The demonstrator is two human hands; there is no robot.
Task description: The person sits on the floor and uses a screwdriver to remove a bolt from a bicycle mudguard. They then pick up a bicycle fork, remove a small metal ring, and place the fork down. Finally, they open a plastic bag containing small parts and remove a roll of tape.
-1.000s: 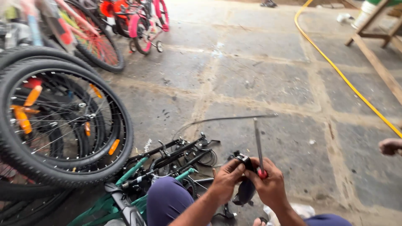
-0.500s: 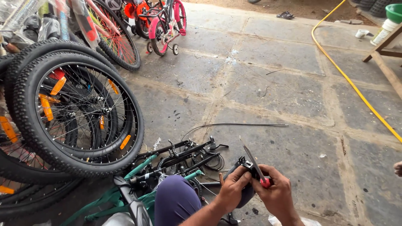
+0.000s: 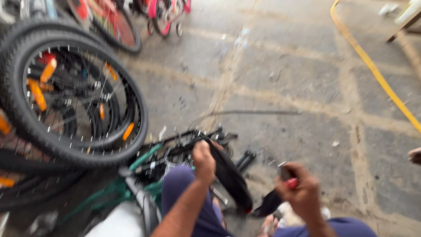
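Note:
The view is blurred. My left hand (image 3: 204, 160) is closed around the upper end of a black rubber strip (image 3: 230, 175), right beside the black parts (image 3: 184, 145) of a green bicycle frame (image 3: 144, 159) lying on the floor. The strip curves down past my knee and back up toward my right hand (image 3: 301, 189). That hand grips a red-handled tool (image 3: 289, 181), its metal tip pointing up and to the left. The two hands are well apart.
Black bicycle wheels (image 3: 74, 94) with orange reflectors lean at the left. A small pink bicycle (image 3: 169, 15) stands at the top. A thin cable (image 3: 258, 112) lies on the stone floor, a yellow hose (image 3: 372, 66) crosses the right, and part of another person (image 3: 414, 156) shows at the right edge.
My hands were together around the red-handled tool. Now the left hand has moved left to the bicycle and holds the black strip, while the right keeps the tool. The camera has tilted down.

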